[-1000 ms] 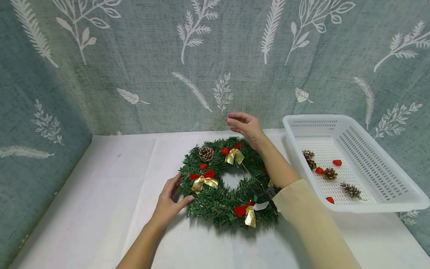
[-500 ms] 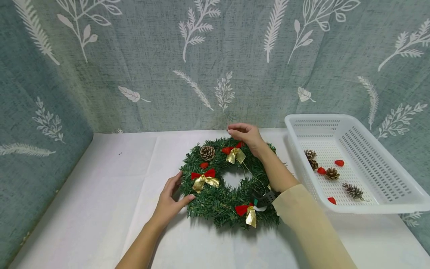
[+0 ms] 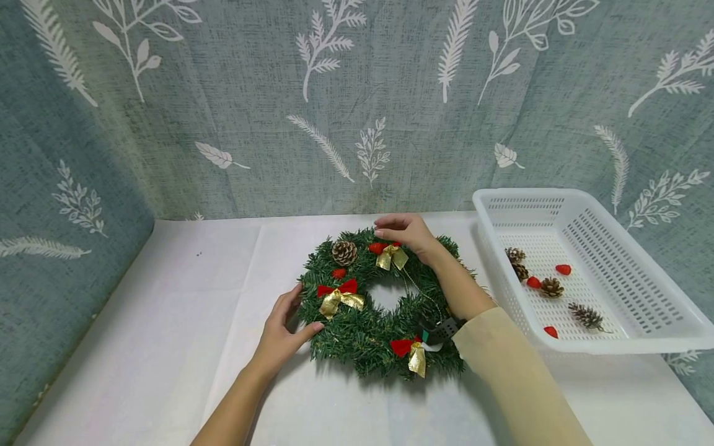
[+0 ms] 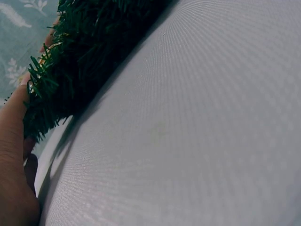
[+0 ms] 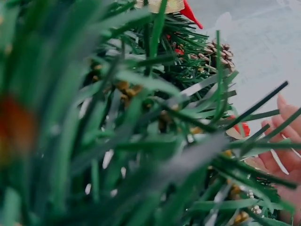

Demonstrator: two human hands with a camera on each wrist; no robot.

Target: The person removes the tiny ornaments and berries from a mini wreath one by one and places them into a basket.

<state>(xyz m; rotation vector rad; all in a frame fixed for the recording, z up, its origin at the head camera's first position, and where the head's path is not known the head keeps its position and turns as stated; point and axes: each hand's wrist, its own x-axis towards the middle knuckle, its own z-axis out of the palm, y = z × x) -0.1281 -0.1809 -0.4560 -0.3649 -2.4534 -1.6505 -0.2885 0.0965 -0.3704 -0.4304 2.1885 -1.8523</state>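
Observation:
A round green wreath [image 3: 362, 334] lies flat on the table in the head view, trimmed with red-and-gold bows, red berries and a pine cone [image 3: 344, 253]. My left hand [image 3: 285, 331] grips its left edge, thumb on top and fingers around the outer side; the left wrist view shows this hand [image 4: 14, 155] against the green tips. Over the far rim hovers my right hand [image 3: 409, 234], fingers bent and thumb close to the index, just above the back bow [image 3: 392, 256]. In the right wrist view, that hand's fingers [image 5: 287, 155] show behind the needles with nothing visible between them.
To the right stands a white plastic basket [image 3: 625, 344] with several pine cones [image 3: 551, 287] and red berries [image 3: 563, 269]. A white cloth [image 3: 184, 347] covers the table. Patterned curtain fabric [image 3: 251, 74] hangs at the back and left.
My right hand has come down from above the far side of the wreath to close over the back bow. The left hand keeps its grip, and the wreath has stayed in place.

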